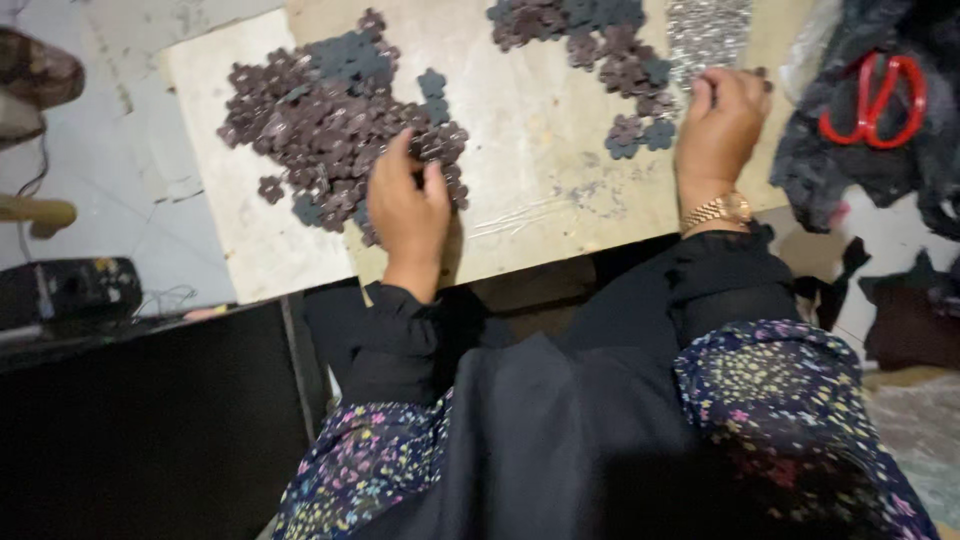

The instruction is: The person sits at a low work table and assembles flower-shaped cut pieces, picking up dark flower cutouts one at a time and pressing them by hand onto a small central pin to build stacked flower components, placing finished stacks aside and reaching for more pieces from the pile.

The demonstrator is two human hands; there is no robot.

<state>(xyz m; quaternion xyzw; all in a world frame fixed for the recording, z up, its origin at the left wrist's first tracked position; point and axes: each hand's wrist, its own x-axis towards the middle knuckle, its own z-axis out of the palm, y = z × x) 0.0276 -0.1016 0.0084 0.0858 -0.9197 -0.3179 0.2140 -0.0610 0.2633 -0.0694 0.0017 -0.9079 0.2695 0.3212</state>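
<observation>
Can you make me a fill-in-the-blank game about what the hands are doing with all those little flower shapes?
1. The left hand rests on the big pile of flower-shaped pieces on the ____ board.
2. The right hand wears a ____ -coloured wristwatch.
3. The scissors lying on the dark cloth have ____ handles.

Missing words: wooden; gold; red
</observation>
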